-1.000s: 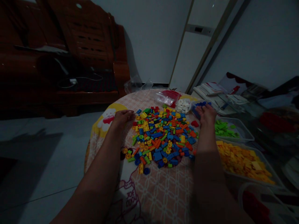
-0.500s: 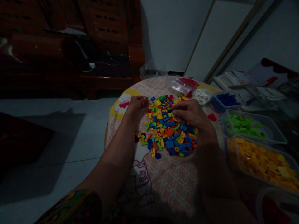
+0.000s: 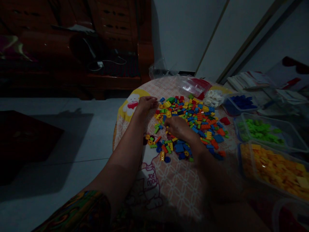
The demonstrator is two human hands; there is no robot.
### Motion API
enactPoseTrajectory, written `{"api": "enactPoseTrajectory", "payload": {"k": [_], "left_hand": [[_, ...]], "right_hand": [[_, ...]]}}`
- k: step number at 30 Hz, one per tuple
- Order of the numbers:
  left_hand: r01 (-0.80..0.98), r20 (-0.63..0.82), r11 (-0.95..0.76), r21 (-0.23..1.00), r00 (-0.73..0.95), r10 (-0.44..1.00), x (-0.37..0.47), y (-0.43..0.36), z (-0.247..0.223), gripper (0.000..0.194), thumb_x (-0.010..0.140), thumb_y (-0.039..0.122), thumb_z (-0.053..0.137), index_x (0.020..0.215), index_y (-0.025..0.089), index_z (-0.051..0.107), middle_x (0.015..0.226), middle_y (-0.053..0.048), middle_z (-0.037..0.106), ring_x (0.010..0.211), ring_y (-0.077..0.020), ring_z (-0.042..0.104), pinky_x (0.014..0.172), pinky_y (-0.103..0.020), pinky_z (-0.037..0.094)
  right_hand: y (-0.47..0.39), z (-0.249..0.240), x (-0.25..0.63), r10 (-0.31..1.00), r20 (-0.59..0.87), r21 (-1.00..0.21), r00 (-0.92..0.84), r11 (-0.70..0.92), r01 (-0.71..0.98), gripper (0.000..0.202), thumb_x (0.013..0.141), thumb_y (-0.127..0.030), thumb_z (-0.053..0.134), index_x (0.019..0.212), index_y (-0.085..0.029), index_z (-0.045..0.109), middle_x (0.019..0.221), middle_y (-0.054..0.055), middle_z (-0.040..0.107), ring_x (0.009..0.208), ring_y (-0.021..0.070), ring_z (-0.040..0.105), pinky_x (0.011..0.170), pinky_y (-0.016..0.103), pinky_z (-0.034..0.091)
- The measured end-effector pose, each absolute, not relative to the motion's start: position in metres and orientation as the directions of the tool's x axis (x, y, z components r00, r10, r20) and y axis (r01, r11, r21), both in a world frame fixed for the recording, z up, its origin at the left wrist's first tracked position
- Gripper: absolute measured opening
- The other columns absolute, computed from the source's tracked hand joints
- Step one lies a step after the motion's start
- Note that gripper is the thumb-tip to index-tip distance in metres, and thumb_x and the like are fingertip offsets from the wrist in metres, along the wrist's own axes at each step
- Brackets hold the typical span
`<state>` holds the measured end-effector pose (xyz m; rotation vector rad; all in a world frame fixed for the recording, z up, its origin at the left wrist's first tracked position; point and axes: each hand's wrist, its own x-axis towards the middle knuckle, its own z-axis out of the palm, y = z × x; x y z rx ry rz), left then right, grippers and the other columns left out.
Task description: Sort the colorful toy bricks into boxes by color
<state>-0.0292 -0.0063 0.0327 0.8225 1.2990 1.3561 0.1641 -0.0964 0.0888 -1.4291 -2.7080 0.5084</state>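
A wide pile of loose toy building bricks (image 3: pixel 200 119), mixed red, yellow, blue, green and orange, lies on a round table with a patterned cloth (image 3: pixel 180 187). At the pile's far left edge is my left hand (image 3: pixel 146 105), its fingers curled together; what they hold, if anything, is too dark to make out. My right hand (image 3: pixel 178 127) reaches down into the middle of the pile, fingers bent and closed among the bricks, their tips partly hidden. Below it lie a yellow brick (image 3: pixel 162 156) and a blue wheel-like piece (image 3: pixel 167 159).
Along the right stand clear tubs with blue bricks (image 3: pixel 243 101), green bricks (image 3: pixel 263 129) and yellow bricks (image 3: pixel 277 166). White pieces (image 3: pixel 213 98) are heaped beside a clear plastic tray (image 3: pixel 189 86). A wooden bench (image 3: pixel 146 58) stands behind the table.
My right hand has moved left and down into the pile, its fingers now bent among the bricks. My left hand stays by the pile's edge. The view has shifted slightly.
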Motion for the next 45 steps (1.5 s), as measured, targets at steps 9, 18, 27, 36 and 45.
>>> {"api": "enactPoseTrajectory", "payload": {"k": [9, 18, 27, 36, 45], "left_hand": [[-0.229, -0.142, 0.091, 0.969, -0.215, 0.966, -0.031, -0.005, 0.028, 0.006, 0.077, 0.013, 0.072, 0.08, 0.016, 0.068, 0.075, -0.006, 0.072, 0.071, -0.0157, 0.069, 0.079, -0.032, 0.06], [-0.227, -0.15, 0.1, 0.969, -0.214, 0.965, -0.029, -0.008, 0.033, 0.004, 0.08, 0.011, 0.07, 0.08, 0.014, 0.069, 0.077, -0.006, 0.072, 0.069, -0.014, 0.069, 0.079, -0.031, 0.059], [-0.226, -0.136, 0.087, 0.97, -0.212, 0.968, -0.03, -0.005, 0.029, 0.003, 0.079, 0.012, 0.069, 0.081, 0.014, 0.068, 0.074, -0.005, 0.072, 0.067, -0.013, 0.068, 0.075, -0.03, 0.059], [-0.238, -0.159, 0.108, 0.965, -0.204, 0.966, -0.03, -0.004, 0.03, 0.007, 0.081, 0.009, 0.066, 0.078, 0.015, 0.069, 0.072, -0.005, 0.071, 0.065, -0.0123, 0.067, 0.073, -0.027, 0.058], [-0.219, -0.158, 0.111, 0.969, -0.209, 0.965, -0.03, -0.008, 0.033, 0.005, 0.077, 0.013, 0.068, 0.08, 0.016, 0.069, 0.073, -0.005, 0.071, 0.068, -0.0135, 0.067, 0.071, -0.028, 0.059]], "right_hand": [[-0.114, 0.104, 0.155, 0.564, -0.301, -0.429, -0.769, 0.639, 0.638, 0.011, 0.079, -0.019, 0.075, 0.089, -0.018, 0.079, 0.084, 0.003, 0.075, 0.082, 0.0167, 0.065, 0.067, 0.024, 0.037], [-0.113, 0.09, 0.149, 0.597, -0.242, -0.401, -0.765, 0.656, 0.639, 0.017, 0.086, -0.017, 0.064, 0.095, -0.015, 0.078, 0.09, 0.007, 0.074, 0.083, 0.0169, 0.061, 0.067, 0.025, 0.035], [-0.105, 0.106, 0.163, 0.597, -0.231, -0.61, -0.768, 0.526, 0.592, 0.014, 0.076, -0.006, 0.066, 0.08, -0.011, 0.078, 0.06, -0.004, 0.061, 0.059, 0.0093, 0.05, 0.059, 0.021, 0.031], [-0.118, 0.097, 0.142, 0.576, -0.3, -0.387, -0.761, 0.655, 0.649, 0.017, 0.076, -0.016, 0.074, 0.092, -0.017, 0.081, 0.09, 0.007, 0.076, 0.09, 0.0199, 0.067, 0.068, 0.025, 0.038], [-0.106, 0.1, 0.158, 0.604, -0.185, -0.575, -0.775, 0.574, 0.584, 0.016, 0.085, -0.017, 0.065, 0.073, -0.013, 0.074, 0.071, 0.004, 0.071, 0.073, 0.0156, 0.064, 0.064, 0.024, 0.039]]}}
